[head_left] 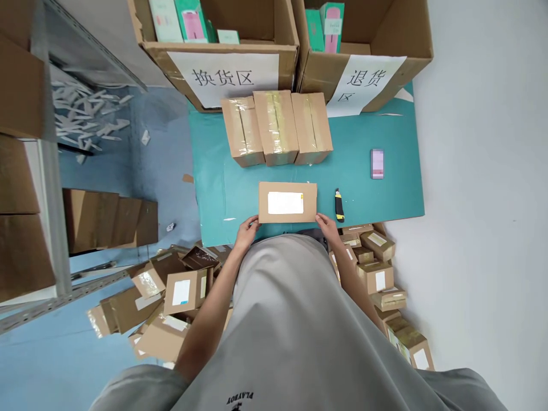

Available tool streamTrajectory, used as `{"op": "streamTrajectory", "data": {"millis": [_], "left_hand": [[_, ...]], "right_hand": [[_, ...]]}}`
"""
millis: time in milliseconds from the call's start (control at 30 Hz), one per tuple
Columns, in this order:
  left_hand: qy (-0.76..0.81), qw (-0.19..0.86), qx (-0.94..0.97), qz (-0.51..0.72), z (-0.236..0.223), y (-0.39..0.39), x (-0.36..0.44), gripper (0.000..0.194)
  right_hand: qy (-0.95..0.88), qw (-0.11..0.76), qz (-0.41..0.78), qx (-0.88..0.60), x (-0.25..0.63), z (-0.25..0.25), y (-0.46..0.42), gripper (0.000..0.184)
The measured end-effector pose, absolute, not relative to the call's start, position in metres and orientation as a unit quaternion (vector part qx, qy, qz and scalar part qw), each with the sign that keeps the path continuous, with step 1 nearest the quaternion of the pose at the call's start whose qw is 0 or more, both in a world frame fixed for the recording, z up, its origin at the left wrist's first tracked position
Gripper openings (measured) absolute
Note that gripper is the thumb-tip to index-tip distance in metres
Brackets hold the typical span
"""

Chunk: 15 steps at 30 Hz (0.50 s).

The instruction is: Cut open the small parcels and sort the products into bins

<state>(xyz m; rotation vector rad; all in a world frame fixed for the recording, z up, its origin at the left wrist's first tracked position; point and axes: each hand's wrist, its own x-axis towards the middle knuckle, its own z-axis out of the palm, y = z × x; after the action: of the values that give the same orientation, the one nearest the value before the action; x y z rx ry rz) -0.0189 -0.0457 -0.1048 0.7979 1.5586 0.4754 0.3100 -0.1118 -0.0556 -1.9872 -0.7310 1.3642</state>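
Observation:
A small brown cardboard box [265, 216] with a blank-looking white label on top lies near the front edge of the teal table [214, 188]. My left hand [247, 233] grips its lower left corner between thumb and fingers. At the lower right corner, my right hand [327, 228] pinches the box in the same way. Just right of the box lies a yellow and black utility knife [339, 205], its handle pointing towards me. Neither hand touches the knife.
Three taped cartons [276, 128] stand in a row behind the box. Two large open boxes, a left one [156, 60] and a right one [417, 40], hold green packages at the back. A phone [377, 164] lies right. Parcels [379, 277] are piled below; shelving [55, 228] stands left.

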Motion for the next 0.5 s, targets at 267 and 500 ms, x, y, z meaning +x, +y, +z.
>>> {"op": "streamTrajectory", "data": {"millis": [267,500], "left_hand": [[0.678,0.591,0.383,0.209,-0.096,-0.049,-0.020,0.041],[0.668,0.546,0.422,0.281,-0.068,-0.044,-0.014,0.039]], "right_hand": [[-0.308,0.323,0.542,-0.712,0.301,-0.065,-0.122,0.073],[-0.366,0.334,0.473,-0.729,0.312,-0.054,-0.112,0.082]]}}
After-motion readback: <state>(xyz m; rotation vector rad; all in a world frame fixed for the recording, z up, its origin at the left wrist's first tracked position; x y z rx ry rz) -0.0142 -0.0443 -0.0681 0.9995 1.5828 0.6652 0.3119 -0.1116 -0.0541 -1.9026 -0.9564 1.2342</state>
